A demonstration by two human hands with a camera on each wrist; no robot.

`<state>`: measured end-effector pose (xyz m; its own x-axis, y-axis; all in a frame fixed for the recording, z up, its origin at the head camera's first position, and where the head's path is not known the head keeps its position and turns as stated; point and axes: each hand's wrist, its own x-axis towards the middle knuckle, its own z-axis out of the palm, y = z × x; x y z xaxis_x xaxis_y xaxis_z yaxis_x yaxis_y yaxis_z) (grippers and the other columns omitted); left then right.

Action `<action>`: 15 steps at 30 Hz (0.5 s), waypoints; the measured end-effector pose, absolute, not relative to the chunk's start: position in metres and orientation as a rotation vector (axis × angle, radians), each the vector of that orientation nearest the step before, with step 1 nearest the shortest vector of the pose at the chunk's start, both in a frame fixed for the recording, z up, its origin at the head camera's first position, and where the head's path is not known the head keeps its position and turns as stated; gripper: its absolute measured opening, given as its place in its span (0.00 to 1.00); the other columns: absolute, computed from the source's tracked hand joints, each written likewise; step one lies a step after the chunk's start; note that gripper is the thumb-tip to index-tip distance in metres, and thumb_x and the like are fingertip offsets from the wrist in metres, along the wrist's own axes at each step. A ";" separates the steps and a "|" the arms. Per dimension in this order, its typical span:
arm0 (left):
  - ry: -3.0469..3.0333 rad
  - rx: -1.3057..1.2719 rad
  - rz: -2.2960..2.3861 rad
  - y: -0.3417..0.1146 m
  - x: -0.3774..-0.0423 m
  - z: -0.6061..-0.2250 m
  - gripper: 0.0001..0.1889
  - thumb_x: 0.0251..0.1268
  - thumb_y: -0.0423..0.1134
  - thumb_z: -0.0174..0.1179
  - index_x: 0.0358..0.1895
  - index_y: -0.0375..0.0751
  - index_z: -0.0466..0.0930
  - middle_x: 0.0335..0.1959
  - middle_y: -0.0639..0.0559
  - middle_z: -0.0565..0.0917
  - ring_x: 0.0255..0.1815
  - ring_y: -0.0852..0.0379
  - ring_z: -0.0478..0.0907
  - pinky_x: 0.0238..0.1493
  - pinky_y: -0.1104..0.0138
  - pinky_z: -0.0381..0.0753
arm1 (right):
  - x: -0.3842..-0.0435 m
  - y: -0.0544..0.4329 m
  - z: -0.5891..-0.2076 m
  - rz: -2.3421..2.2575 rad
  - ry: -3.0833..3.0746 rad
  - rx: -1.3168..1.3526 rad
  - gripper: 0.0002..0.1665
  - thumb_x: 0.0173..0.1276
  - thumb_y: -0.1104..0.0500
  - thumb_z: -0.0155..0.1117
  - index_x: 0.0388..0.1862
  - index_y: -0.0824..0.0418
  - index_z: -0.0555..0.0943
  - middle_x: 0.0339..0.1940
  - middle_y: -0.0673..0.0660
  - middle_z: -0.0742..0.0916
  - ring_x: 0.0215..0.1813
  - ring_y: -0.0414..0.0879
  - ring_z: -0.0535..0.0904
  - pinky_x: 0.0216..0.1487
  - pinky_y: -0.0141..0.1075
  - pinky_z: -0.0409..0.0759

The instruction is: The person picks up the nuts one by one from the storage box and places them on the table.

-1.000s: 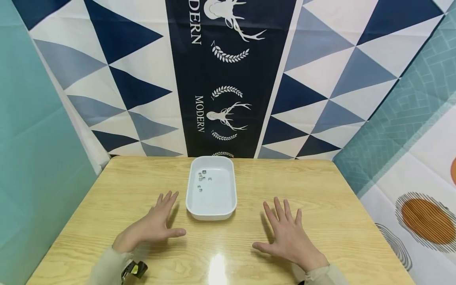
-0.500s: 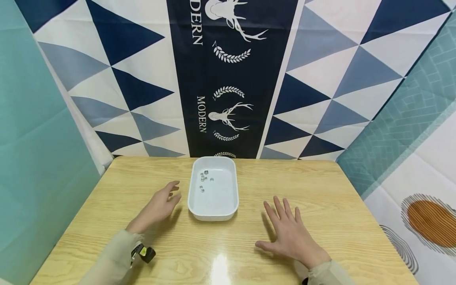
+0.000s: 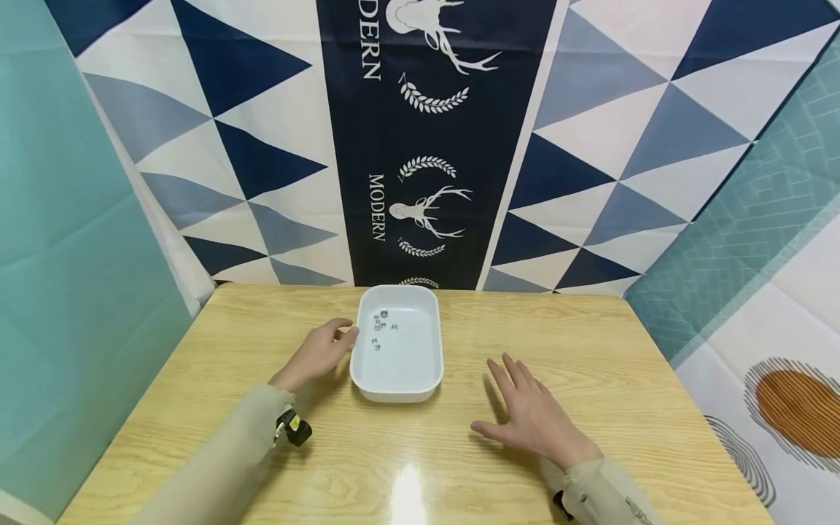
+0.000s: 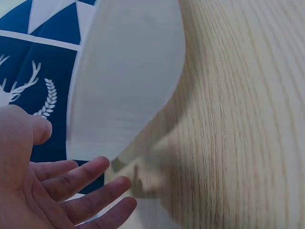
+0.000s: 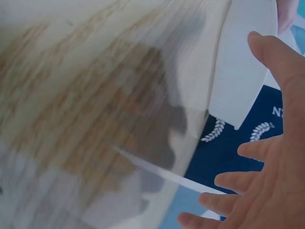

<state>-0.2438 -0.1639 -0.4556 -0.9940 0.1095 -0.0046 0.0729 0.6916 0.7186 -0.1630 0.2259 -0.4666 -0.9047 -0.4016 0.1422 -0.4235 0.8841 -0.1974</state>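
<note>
A white rectangular tray point(image 3: 397, 397) stands at the far middle of the table, with several small, shiny clear pieces point(image 3: 378, 325) in its left half; their kind is too small to tell. At its left side is my left hand point(image 3: 320, 350), fingers loosely bent, thumb tip at the rim; I cannot tell whether it touches. The left wrist view shows the tray's side wall point(image 4: 126, 76) just beyond the spread fingers of that hand point(image 4: 57, 195). My right hand point(image 3: 533, 417) hovers over the table right of the tray, fingers spread, holding nothing.
The light wood table point(image 3: 407, 452) reaches back to a patterned cloth point(image 3: 420, 146) hanging behind it. A teal panel point(image 3: 98, 277) borders the left side, and a printed cloth point(image 3: 774, 321) hangs at the right. Both wrists carry dark devices.
My left hand has moved forward and right up to the tray's left side, its fingers bending from a wide spread. The right hand stays nearly in place. The view has shifted slightly.
</note>
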 end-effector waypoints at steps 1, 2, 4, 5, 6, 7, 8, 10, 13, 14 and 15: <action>2.831 0.133 1.212 -0.163 -0.246 -0.456 0.28 0.81 0.54 0.49 0.70 0.37 0.72 0.52 0.39 0.86 0.48 0.47 0.85 0.50 0.54 0.84 | -0.165 0.226 -0.468 0.366 -2.959 0.648 0.65 0.58 0.23 0.67 0.80 0.63 0.63 0.78 0.73 0.66 0.75 0.73 0.66 0.66 0.67 0.73; 2.815 0.114 1.223 -0.162 -0.249 -0.456 0.28 0.81 0.54 0.49 0.70 0.37 0.73 0.49 0.41 0.86 0.45 0.50 0.85 0.47 0.56 0.84 | -0.167 0.225 -0.469 0.389 -2.965 0.646 0.65 0.58 0.23 0.67 0.80 0.63 0.63 0.78 0.73 0.66 0.75 0.73 0.66 0.66 0.67 0.74; 2.790 0.098 1.237 -0.160 -0.253 -0.457 0.28 0.81 0.55 0.49 0.69 0.37 0.73 0.43 0.43 0.86 0.38 0.53 0.85 0.40 0.61 0.83 | -0.171 0.224 -0.471 0.433 -2.980 0.642 0.65 0.58 0.23 0.67 0.80 0.64 0.63 0.78 0.74 0.66 0.75 0.73 0.66 0.65 0.66 0.75; 2.782 0.094 1.244 -0.160 -0.255 -0.457 0.28 0.81 0.55 0.49 0.69 0.36 0.73 0.40 0.44 0.86 0.35 0.54 0.84 0.37 0.63 0.82 | -0.172 0.223 -0.472 0.454 -2.989 0.638 0.65 0.58 0.23 0.67 0.80 0.64 0.63 0.79 0.74 0.66 0.76 0.72 0.66 0.65 0.66 0.75; 2.783 0.089 1.241 -0.159 -0.257 -0.457 0.28 0.80 0.55 0.50 0.68 0.36 0.73 0.38 0.45 0.86 0.32 0.55 0.83 0.35 0.65 0.81 | -0.174 0.222 -0.472 0.478 -3.000 0.629 0.65 0.58 0.23 0.67 0.80 0.64 0.63 0.79 0.73 0.65 0.76 0.72 0.65 0.66 0.66 0.74; 2.792 0.089 1.228 -0.158 -0.259 -0.457 0.28 0.80 0.55 0.50 0.67 0.35 0.73 0.36 0.46 0.85 0.30 0.56 0.82 0.34 0.65 0.79 | -0.175 0.221 -0.472 0.500 -3.011 0.622 0.65 0.58 0.23 0.67 0.80 0.64 0.62 0.79 0.73 0.65 0.77 0.71 0.65 0.67 0.65 0.74; 2.809 0.083 1.205 -0.157 -0.261 -0.457 0.28 0.80 0.55 0.50 0.66 0.35 0.74 0.35 0.47 0.85 0.29 0.56 0.81 0.33 0.66 0.78 | -0.176 0.220 -0.473 0.520 -3.020 0.616 0.65 0.59 0.23 0.67 0.80 0.64 0.62 0.79 0.73 0.65 0.77 0.71 0.64 0.67 0.65 0.73; 2.846 0.059 1.134 -0.155 -0.263 -0.455 0.28 0.79 0.57 0.51 0.62 0.35 0.76 0.32 0.47 0.85 0.27 0.56 0.79 0.31 0.65 0.76 | -0.177 0.219 -0.473 0.566 -3.036 0.604 0.65 0.59 0.23 0.67 0.81 0.64 0.61 0.79 0.73 0.65 0.78 0.71 0.63 0.69 0.65 0.71; 2.897 0.019 1.008 -0.151 -0.266 -0.453 0.24 0.76 0.58 0.53 0.51 0.37 0.80 0.30 0.49 0.83 0.26 0.55 0.77 0.28 0.65 0.73 | -0.179 0.217 -0.474 0.618 -3.056 0.596 0.65 0.59 0.24 0.67 0.81 0.63 0.60 0.80 0.73 0.64 0.79 0.72 0.61 0.71 0.66 0.68; 2.912 0.006 0.966 -0.150 -0.267 -0.452 0.23 0.76 0.58 0.53 0.46 0.38 0.81 0.28 0.49 0.82 0.25 0.55 0.76 0.27 0.65 0.72 | -0.179 0.217 -0.474 0.627 -3.059 0.597 0.65 0.59 0.24 0.67 0.81 0.63 0.60 0.80 0.73 0.64 0.79 0.72 0.61 0.71 0.66 0.68; 2.930 0.004 0.927 -0.149 -0.267 -0.451 0.22 0.75 0.57 0.54 0.41 0.39 0.81 0.27 0.49 0.81 0.25 0.55 0.75 0.25 0.65 0.71 | -0.179 0.216 -0.475 0.631 -3.062 0.598 0.65 0.60 0.24 0.67 0.81 0.63 0.60 0.80 0.73 0.64 0.79 0.72 0.60 0.72 0.66 0.68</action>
<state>-0.2670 -0.1492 -0.4510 -0.9977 0.0229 -0.0643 -0.0183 0.8182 0.5746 -0.1791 0.2161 -0.4752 -0.9287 -0.3693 0.0344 -0.3528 0.8511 -0.3889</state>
